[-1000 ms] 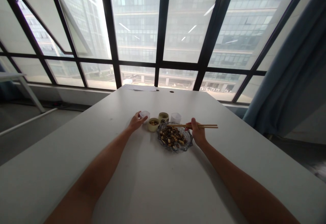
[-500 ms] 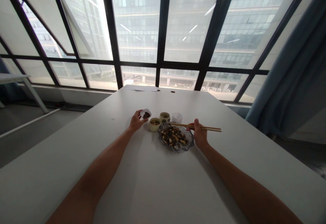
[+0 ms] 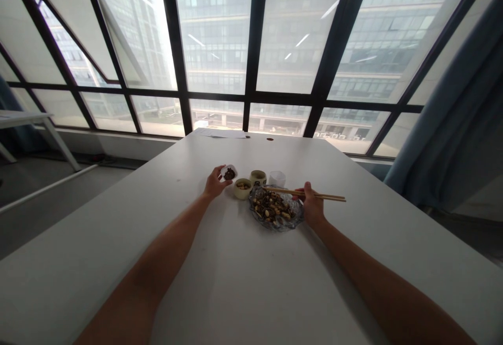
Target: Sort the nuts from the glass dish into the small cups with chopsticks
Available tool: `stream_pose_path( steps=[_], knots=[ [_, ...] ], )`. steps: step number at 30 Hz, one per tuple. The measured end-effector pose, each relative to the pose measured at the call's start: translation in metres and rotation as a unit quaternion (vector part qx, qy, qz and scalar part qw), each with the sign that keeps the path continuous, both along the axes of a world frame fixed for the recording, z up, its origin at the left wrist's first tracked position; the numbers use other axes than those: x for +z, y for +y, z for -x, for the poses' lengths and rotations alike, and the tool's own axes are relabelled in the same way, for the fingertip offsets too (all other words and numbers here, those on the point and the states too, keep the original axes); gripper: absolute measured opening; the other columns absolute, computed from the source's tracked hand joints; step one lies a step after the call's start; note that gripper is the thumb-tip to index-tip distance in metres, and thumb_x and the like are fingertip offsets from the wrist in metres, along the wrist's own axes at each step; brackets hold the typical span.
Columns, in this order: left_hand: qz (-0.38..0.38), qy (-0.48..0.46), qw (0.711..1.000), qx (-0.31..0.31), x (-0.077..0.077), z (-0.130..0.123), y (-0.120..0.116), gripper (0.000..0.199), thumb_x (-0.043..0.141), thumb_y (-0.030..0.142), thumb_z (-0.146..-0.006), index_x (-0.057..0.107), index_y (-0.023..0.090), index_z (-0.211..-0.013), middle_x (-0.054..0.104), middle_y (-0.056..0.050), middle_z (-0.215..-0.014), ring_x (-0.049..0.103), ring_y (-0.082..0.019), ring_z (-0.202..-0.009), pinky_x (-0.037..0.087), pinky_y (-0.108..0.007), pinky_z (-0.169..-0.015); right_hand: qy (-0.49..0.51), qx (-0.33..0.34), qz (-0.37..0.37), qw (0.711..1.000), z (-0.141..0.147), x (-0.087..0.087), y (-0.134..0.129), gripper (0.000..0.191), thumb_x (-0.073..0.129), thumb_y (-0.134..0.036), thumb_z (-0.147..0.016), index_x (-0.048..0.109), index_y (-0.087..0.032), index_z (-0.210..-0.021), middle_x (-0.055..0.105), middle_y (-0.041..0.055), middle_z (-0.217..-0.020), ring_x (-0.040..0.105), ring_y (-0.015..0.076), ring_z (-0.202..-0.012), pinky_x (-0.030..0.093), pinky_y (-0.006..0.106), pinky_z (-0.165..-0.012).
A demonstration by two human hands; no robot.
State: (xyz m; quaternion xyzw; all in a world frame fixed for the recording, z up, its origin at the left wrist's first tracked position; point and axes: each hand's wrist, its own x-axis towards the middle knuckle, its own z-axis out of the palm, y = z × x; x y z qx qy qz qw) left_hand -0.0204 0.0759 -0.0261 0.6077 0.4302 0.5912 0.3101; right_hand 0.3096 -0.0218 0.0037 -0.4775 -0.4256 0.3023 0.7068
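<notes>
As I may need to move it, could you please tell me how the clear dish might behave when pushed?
The clear dish is probably stiff, judging by its glassy, wavy-edged look. Its wide, low form suggests sliding rather than tipping. The loose pieces heaped inside might spill if jolted.

Tight around the dish and cups, with open room on the near side and behind.
The table point(image 3: 236, 287) gives a wide way in between the two forearms point(image 3: 168, 251), in front of the glass dish point(image 3: 295, 223), and more room behind the cups up to the paper point(image 3: 223, 133); the pale cup point(image 3: 242, 195), just left of the dish, the lettered cup point(image 3: 253, 181) behind it and the clear cup point(image 3: 277, 179) leave little passage; the chopsticks point(image 3: 332, 198) bar the dish's far part from above and jut out past the right hand point(image 3: 313, 206); the left hand point(image 3: 214, 184), with a small cup point(image 3: 236, 171), blocks the pale cup's left.
</notes>
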Motion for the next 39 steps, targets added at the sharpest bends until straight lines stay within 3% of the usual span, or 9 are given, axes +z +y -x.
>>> stream_pose_path(
  steps=[8, 13, 19, 22, 27, 31, 36, 39],
  knots=[
    [0.009, -0.013, 1.000, -0.006, 0.000, -0.001, -0.004, 0.072, 0.083, 0.019, -0.059, 0.054, 0.020, -0.125, 0.062, -0.012, -0.131, 0.060, -0.025, -0.120, 0.047, -0.048, -0.105, -0.030, -0.009, -0.043, 0.999, -0.003, 0.015, 0.001, 0.062, 0.056, -0.078, -0.077, 0.066, -0.018, -0.066, 0.064, 0.0049, -0.047, 0.064, 0.0208, -0.048, 0.055, 0.038, -0.064],
    [0.014, -0.023, 1.000, -0.011, 0.001, -0.003, -0.005, 0.072, 0.083, 0.019, -0.059, 0.055, 0.019, -0.124, 0.063, -0.012, -0.128, 0.062, -0.026, -0.116, 0.048, -0.048, -0.103, -0.116, -0.025, -0.096, 0.988, 0.014, 0.049, -0.007, 0.059, 0.052, -0.071, -0.086, 0.069, -0.018, -0.069, 0.066, 0.0046, -0.051, 0.063, 0.0193, -0.053, 0.052, 0.036, -0.067],
    [0.007, -0.012, 1.000, -0.016, 0.000, -0.004, -0.004, 0.071, 0.084, 0.021, -0.059, 0.056, 0.019, -0.124, 0.064, -0.011, -0.126, 0.062, -0.026, -0.115, 0.049, -0.048, -0.102, -0.215, 0.084, -0.135, 0.964, 0.070, 0.092, 0.009, 0.061, 0.047, -0.075, -0.086, 0.068, -0.020, -0.068, 0.068, 0.0048, -0.055, 0.062, 0.0187, -0.055, 0.049, 0.032, -0.061],
    [0.007, -0.002, 1.000, -0.011, 0.000, -0.004, -0.005, 0.071, 0.084, 0.023, -0.060, 0.056, 0.021, -0.125, 0.064, -0.010, -0.127, 0.061, -0.027, -0.117, 0.050, -0.049, -0.101, -0.240, 0.128, -0.125, 0.954, 0.095, 0.094, 0.033, 0.061, 0.049, -0.076, -0.084, 0.067, -0.020, -0.069, 0.066, 0.0041, -0.054, 0.058, 0.0163, -0.049, 0.044, 0.029, -0.050],
    [0.006, 0.006, 1.000, -0.015, 0.002, -0.003, -0.007, 0.069, 0.085, 0.024, -0.061, 0.057, 0.022, -0.125, 0.066, -0.010, -0.125, 0.061, -0.028, -0.118, 0.052, -0.047, -0.098, -0.288, 0.180, -0.096, 0.936, 0.114, 0.080, 0.067, 0.063, 0.051, -0.079, -0.080, 0.068, -0.019, -0.068, 0.069, 0.0049, -0.057, 0.058, 0.0146, -0.048, 0.043, 0.026, -0.046],
    [0.003, 0.008, 1.000, -0.016, 0.003, -0.004, -0.008, 0.069, 0.086, 0.025, -0.061, 0.057, 0.022, -0.124, 0.066, -0.010, -0.123, 0.061, -0.029, -0.118, 0.052, -0.048, -0.097, -0.255, 0.187, -0.077, 0.946, 0.108, 0.081, 0.069, 0.063, 0.055, -0.080, -0.076, 0.069, -0.019, -0.071, 0.069, 0.0055, -0.060, 0.063, 0.0166, -0.054, 0.046, 0.027, -0.049],
    [0.011, 0.018, 1.000, -0.005, 0.002, -0.004, -0.007, 0.069, 0.085, 0.025, -0.061, 0.057, 0.022, -0.124, 0.065, -0.011, -0.125, 0.061, -0.029, -0.118, 0.052, -0.047, -0.097, -0.177, 0.141, -0.124, 0.966, 0.076, 0.102, 0.044, 0.062, 0.055, -0.078, -0.079, 0.069, -0.018, -0.070, 0.068, 0.0057, -0.056, 0.063, 0.0167, -0.053, 0.051, 0.028, -0.053],
    [0.016, 0.021, 1.000, 0.003, 0.002, -0.004, -0.006, 0.071, 0.086, 0.025, -0.061, 0.057, 0.021, -0.125, 0.065, -0.012, -0.125, 0.061, -0.029, -0.118, 0.052, -0.047, -0.097, -0.179, 0.106, -0.110, 0.972, 0.048, 0.114, 0.028, 0.064, 0.054, -0.079, -0.078, 0.068, -0.017, -0.066, 0.064, 0.0052, -0.049, 0.059, 0.0152, -0.045, 0.048, 0.027, -0.047]
  ],
)
